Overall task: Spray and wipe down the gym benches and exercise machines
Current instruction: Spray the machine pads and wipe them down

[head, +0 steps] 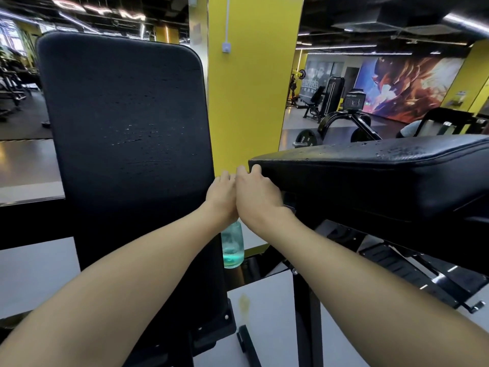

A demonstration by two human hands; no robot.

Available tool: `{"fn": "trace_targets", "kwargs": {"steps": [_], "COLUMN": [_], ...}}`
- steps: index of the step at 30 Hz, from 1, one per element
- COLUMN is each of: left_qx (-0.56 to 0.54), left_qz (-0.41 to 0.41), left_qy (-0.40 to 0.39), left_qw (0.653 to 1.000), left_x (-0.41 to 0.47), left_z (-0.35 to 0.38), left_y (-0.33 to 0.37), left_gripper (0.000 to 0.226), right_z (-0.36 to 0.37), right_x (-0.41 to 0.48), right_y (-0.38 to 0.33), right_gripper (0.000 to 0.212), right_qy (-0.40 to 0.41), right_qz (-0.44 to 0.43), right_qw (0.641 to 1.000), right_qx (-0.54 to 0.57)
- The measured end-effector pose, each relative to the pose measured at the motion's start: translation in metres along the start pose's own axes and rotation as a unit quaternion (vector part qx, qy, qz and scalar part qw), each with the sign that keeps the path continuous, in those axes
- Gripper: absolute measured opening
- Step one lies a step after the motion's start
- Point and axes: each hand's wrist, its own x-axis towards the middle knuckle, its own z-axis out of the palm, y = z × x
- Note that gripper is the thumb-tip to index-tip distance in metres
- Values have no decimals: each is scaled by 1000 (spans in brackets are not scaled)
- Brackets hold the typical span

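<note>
Both my hands meet at mid-frame, between two black bench pads. A clear teal spray bottle (pixel 232 246) hangs straight below them, its head hidden behind my hands. My left hand (pixel 221 198) is curled over the bottle's top and appears to grip it. My right hand (pixel 258 194) presses against the left with curled fingers, its fingertips by the corner of the flat seat pad (pixel 370 170); what it grips is hidden. The upright back pad (pixel 124 115) stands to the left. Both pads carry wet droplets. No cloth is in sight.
A yellow pillar (pixel 248 83) stands just behind the pads. The bench's black steel frame (pixel 307 313) and foot bars cross the grey floor below. Other machines and a plate-loaded rack (pixel 341 120) are at the back right, where part of a person shows.
</note>
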Motion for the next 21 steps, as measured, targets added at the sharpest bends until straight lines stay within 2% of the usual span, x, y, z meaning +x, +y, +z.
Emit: {"fn": "trace_targets", "kwargs": {"steps": [1, 2, 3, 4, 5, 7, 8, 10, 11, 12, 13, 14, 15, 17, 19, 21], "left_qx": [50, 77, 57, -38, -176, -402, -491, -657, -706, -743, -773, -799, -813, -830, -851, -871], "left_qz": [22, 25, 43, 11, -29, -114, -145, -185, -187, -178, -166, -159, -152, -138, -103, -66], "left_qy": [21, 10, 21, 36, 66, 100, 79, -41, -104, -145, -153, -143, -127, -110, -103, -88], "left_qw": [998, 997, 997, 999, 982, 903, 856, 729, 675, 629, 593, 562, 548, 529, 504, 479], "left_x": [1, -1, -5, -10, -14, -21, -29, -43, -47, -50, -48, -44, -40, -32, -17, 1], "left_z": [2, -4, -7, -18, -27, -55, -75, -114, -130, -144, -154, -163, -171, -189, -201, -208], "left_y": [-7, -10, -13, -15, -19, -25, -26, -18, -16, -13, -14, -14, -14, -10, -6, 2], "left_gripper": [35, 32, 28, 21, 12, 21, 27, 39, 48, 53, 52, 48, 42, 33, 28, 25], "right_z": [-2, -6, -9, -13, -17, -28, -35, -50, -58, -64, -70, -76, -82, -98, -116, -137], "right_x": [1, 2, 2, 2, 4, 6, 8, 10, 11, 11, 11, 9, 7, 2, -3, -13], "right_y": [0, -1, -2, -3, -4, -6, -7, -11, -14, -17, -20, -22, -23, -20, -12, -2], "right_gripper": [29, 27, 23, 19, 16, 16, 19, 23, 23, 23, 23, 22, 22, 27, 42, 55], "right_qy": [4, 14, 28, 54, 83, 129, 150, 191, 210, 225, 237, 246, 254, 253, 236, 216], "right_qz": [6, 18, 25, 35, 42, 38, 34, 30, 28, 28, 25, 23, 24, 30, 30, 42], "right_qw": [1000, 998, 995, 989, 981, 959, 943, 902, 886, 875, 869, 867, 873, 909, 942, 959], "right_qx": [27, 61, 96, 133, 169, 248, 295, 385, 412, 428, 435, 432, 415, 329, 236, 180]}}
